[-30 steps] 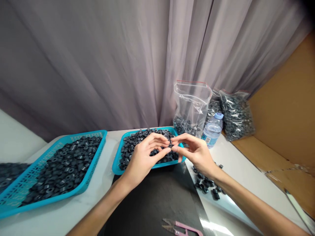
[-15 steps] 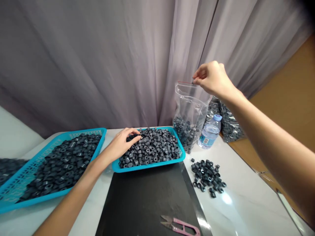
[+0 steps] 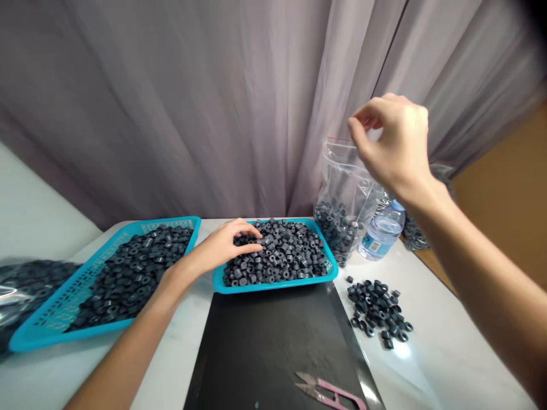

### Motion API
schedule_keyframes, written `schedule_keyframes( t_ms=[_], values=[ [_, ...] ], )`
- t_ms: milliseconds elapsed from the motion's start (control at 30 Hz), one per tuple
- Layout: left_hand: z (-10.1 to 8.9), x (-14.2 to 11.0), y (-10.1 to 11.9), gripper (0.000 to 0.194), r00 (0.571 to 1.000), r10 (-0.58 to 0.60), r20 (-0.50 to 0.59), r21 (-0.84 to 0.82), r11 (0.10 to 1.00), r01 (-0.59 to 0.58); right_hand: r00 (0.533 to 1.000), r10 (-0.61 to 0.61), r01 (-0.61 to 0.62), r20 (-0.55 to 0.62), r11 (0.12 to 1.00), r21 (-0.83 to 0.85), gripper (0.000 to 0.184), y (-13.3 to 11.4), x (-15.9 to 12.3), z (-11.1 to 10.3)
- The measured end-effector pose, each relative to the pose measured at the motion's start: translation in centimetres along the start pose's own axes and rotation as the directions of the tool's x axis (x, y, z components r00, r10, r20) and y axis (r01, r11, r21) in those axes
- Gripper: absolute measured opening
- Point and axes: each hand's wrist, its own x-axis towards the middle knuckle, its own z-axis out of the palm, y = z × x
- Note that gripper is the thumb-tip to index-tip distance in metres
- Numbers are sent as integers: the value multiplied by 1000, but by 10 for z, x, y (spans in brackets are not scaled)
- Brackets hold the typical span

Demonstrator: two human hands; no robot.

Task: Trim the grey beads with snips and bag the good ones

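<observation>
My left hand (image 3: 228, 245) reaches over the front blue basket (image 3: 273, 287), thumb and fingers apart at the surface of the small dark grey ring-shaped pieces (image 3: 286, 250) heaped in it. My right hand (image 3: 397, 139) is raised above the clear zip bag (image 3: 346, 176), thumb and forefinger tips pinched together near its mouth. No piece shows at those fingertips. The bag stands upright beside the basket, its lower part filled with the same pieces. On the white table to the right lies a loose pile of pieces (image 3: 378, 310).
A second blue basket (image 3: 25, 341) of pieces sits at the left, beside a filled plastic bag (image 3: 25, 285). A water bottle (image 3: 382, 230) stands behind the pile. Pink thread snips (image 3: 333, 393) lie on the black mat (image 3: 273, 341). Grey curtains (image 3: 192, 114) hang behind.
The view has turned left. My right hand has risen from the bag mouth, and the dark bit at its fingertips no longer shows. My left hand stays at the basket.
</observation>
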Motion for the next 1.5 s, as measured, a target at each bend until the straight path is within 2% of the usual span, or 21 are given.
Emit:
schedule_keyframes(
  t_ms=[33, 100, 133, 200, 267, 333, 367, 467, 667, 833, 1000, 1200, 1333, 1500],
  values=[
    [3, 1, 0, 33, 1000, 19, 6, 11, 1000, -19, 998, -63, 65, -26, 996, 55, 16, -14, -11, 1],
    [7, 2, -1, 30, 1000, 24, 14, 9, 1000, -24, 989, -145, 141, 7, 971, 195, 15, -40, -36, 8],
    [7, 2, -1, 29, 1000, 19, 12, 3, 1000, -19, 973, -204, 166, 112, 945, 282, 13, -51, -50, 14],
    [5, 1, 0, 28, 1000, 12, 8, -12, 1000, -12, 900, -282, 137, 333, 907, 398, 11, -66, -77, 32],
    [0, -1, 2, 26, 1000, 3, 2, -29, 1000, -3, 783, -314, 59, 538, 897, 438, 18, -72, -99, 52],
    [-4, -3, 5, 24, 1000, -9, -5, -52, 999, 8, 738, -306, 17, 601, 899, 437, 25, -70, -116, 68],
    [-6, -4, 6, 23, 1000, -13, -8, -67, 998, 12, 730, -299, -1, 615, 899, 438, 25, -67, -122, 74],
    [-6, -5, 8, 22, 1000, -13, -15, -115, 993, 11, 731, -272, -58, 626, 889, 454, 21, -55, -134, 83],
    [7, -6, 18, 17, 994, 42, -97, -118, 992, -53, 768, -190, -170, 612, 861, 480, 7, -45, -144, 84],
    [13, -6, 34, 11, 967, 193, -165, -32, 979, -201, 785, -153, -206, 600, 850, 486, 11, -44, -146, 85],
    [16, -9, 44, 12, 942, 297, -156, 76, 955, -288, 779, -158, -217, 607, 840, 497, 6, -39, -147, 84],
    [22, -11, 51, 14, 951, 287, -112, 122, 954, -273, 790, -148, -226, 594, 832, 508, 11, -37, -149, 82],
    [24, -10, 50, 14, 953, 279, -120, 93, 959, -269, 809, -99, -264, 579, 819, 509, 10, -37, -147, 81],
    [25, -9, 49, 12, 953, 267, -144, 43, 964, -263, 811, -69, -326, 581, 772, 546, 6, -36, -146, 81]
  ],
)
